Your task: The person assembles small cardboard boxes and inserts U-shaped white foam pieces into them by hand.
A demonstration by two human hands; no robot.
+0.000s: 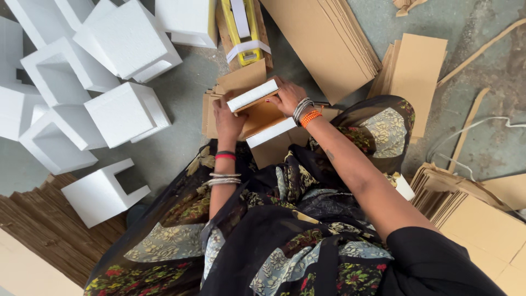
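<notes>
A brown cardboard box lies open in front of my lap on a stack of flat cardboard pieces. A white foam strip sits at its far edge and another white foam strip at its near edge. My left hand presses on the box's left side beside the far strip. My right hand rests on the right end of the far strip and the box edge. Both wrists carry bangles.
Several white foam corner blocks lie scattered on the grey floor at the left. A yellow tool lies ahead on a board. Stacks of flat cardboard stand ahead, more cardboard sheets at the right and bottom left. A white cable runs at the right.
</notes>
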